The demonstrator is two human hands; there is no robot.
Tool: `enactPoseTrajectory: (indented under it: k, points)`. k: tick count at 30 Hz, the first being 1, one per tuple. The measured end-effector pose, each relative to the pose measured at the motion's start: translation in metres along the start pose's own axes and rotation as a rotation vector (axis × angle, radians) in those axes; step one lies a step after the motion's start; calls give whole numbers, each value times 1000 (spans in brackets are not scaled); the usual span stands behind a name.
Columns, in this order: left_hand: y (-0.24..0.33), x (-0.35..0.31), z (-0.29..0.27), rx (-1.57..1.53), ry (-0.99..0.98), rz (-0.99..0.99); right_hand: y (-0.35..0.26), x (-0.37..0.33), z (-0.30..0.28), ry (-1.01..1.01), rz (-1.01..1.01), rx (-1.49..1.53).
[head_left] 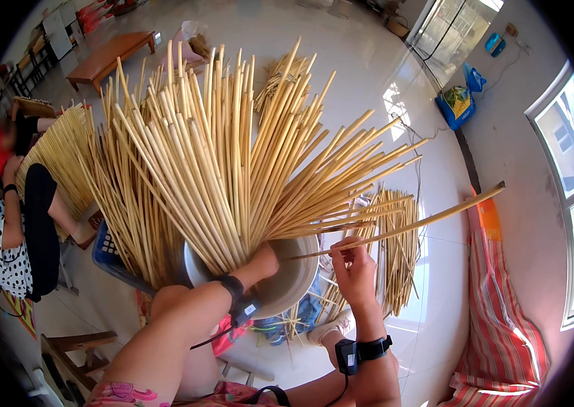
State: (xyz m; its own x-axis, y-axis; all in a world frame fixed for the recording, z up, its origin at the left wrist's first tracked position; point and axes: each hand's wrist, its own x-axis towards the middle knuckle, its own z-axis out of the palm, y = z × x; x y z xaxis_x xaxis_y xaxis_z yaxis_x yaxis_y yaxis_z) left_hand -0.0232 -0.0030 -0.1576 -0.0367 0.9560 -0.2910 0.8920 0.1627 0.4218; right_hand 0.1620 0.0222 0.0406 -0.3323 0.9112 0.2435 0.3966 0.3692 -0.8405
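A big fan of pale yellow cane sticks [205,149] stands upright in a grey-white bucket [310,264] between my knees. My left hand [262,263] reaches over the rim into the bucket, beside the lower ends of the sticks. Its fingers are hidden, so what they touch does not show. To the right of the bucket my right hand [356,275] pinches a single long cane stick [429,220] near its lower part. This stick slants up to the right, its thin end over the bucket and its thick end toward the window wall.
A pile of canes [395,251] lies on the floor at the right. Beside the bucket stands a blue basket [114,254] at the left. Two people sit at the far left, one in a polka-dot top [2,230]. Striped red cloth [504,319] hangs along the right wall.
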Motion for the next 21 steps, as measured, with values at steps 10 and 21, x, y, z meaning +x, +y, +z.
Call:
enactPoseTrajectory:
  k: [10,21]
  points:
    - [-18,26,48,-447,-345,-181,10,-7,6,-132,38,-64]
    - [77,-44,-92,-1002,31,352,12,-5,3,-192,139,182]
